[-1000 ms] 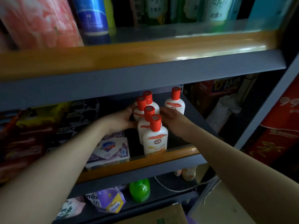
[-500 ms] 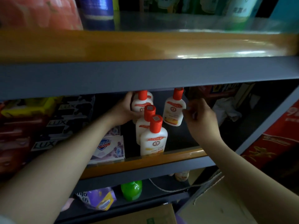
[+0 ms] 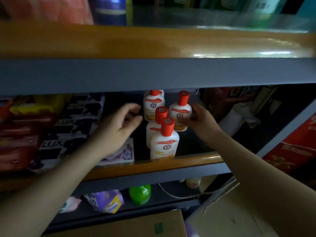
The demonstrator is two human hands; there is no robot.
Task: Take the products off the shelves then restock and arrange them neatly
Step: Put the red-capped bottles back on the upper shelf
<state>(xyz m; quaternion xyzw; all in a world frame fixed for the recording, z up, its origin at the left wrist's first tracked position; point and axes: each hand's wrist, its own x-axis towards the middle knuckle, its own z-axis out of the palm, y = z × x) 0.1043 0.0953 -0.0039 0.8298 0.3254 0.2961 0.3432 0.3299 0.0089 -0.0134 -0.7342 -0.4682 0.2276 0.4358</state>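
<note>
Four white lotion bottles with red caps stand on the middle shelf (image 3: 153,165), toward its right end. The front bottle (image 3: 164,144) sits just behind the shelf's orange front lip, the second bottle (image 3: 153,129) is directly behind and touching it, and the back bottle (image 3: 153,106) stands deeper still, partly cut off by the grey edge of the upper shelf (image 3: 153,74). The right-hand bottle (image 3: 180,112) stands beside this row, farther toward the shelf's right end. The right hand (image 3: 198,120) holds that bottle, thumb across its label and fingers curled round its far side. The left hand (image 3: 118,127) hovers just left of the row with fingers loosely curled, gripping nothing and clear of the bottles. A Safeguard soap box (image 3: 124,153) lies under the left wrist, with stacked Lux soap boxes (image 3: 68,127) farther left. On the lower shelf sit a green bottle (image 3: 139,194) and a purple pouch (image 3: 106,200). Cardboard boxes (image 3: 136,224) stand below.
</note>
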